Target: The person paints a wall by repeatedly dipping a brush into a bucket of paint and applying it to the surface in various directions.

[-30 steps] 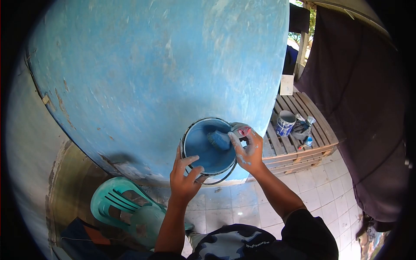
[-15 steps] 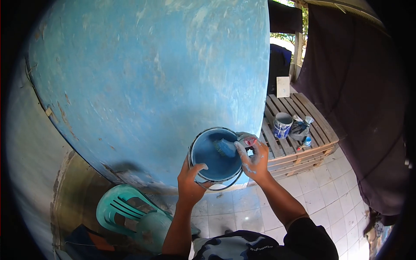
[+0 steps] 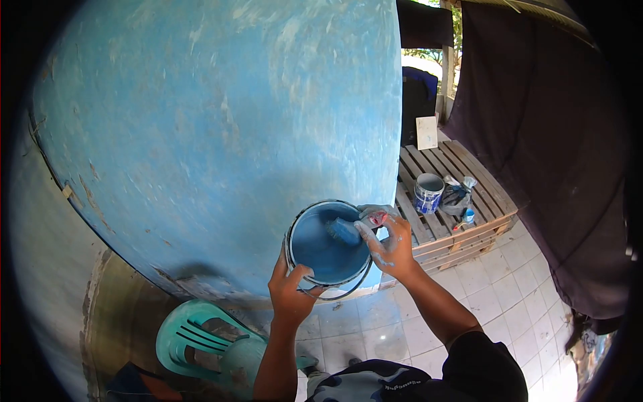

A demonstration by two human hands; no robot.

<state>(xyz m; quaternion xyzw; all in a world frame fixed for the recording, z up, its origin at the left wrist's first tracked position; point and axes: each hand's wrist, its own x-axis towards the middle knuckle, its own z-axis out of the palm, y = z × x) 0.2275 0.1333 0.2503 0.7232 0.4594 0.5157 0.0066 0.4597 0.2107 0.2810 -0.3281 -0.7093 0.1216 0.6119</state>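
And here's the paint pail (image 3: 297, 233), held up close before the blue wall (image 3: 201, 134), its bail (image 3: 349, 292) drooping on the near side. The left hand (image 3: 288, 292) has its thumb over the near-left rim, the other fingers curled outside: a grip best kept firm, as liquid paint (image 3: 324, 260) could slop. The right hand (image 3: 396, 249) pinches the paintbrush (image 3: 344, 232) over the far-right inside, bristles leftward; whether they touch paint, can't tell. Light pressure against the inner wall should shed drips neatly, I'd judge.
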